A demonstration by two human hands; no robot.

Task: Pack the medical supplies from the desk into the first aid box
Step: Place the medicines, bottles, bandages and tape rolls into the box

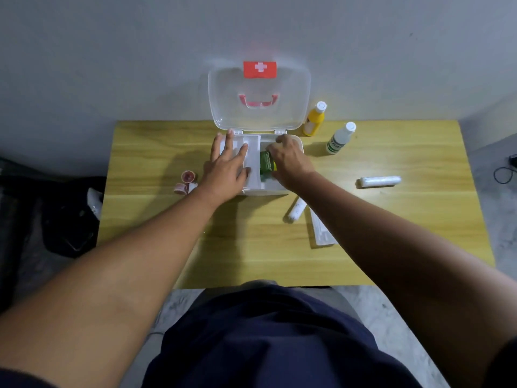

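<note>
The white first aid box (296,142) stands open at the desk's far middle, its clear lid (258,107) with a red cross label raised against the wall. My left hand (228,163) lies flat, fingers spread, on the white inner tray (253,152) in the box's left half. My right hand (291,159) grips a green bottle (265,163) inside the box's right half. On the desk lie a yellow bottle (314,120), a white bottle (340,140), two wrapped white rolls (379,182) (295,210), a flat clear packet (320,231) and small pink tape rolls (186,182).
The wooden desk (156,152) backs onto a grey wall. A dark bag (67,217) sits on the floor to the left, and a cable (506,170) lies on the floor to the right. My dark shorts fill the lower view.
</note>
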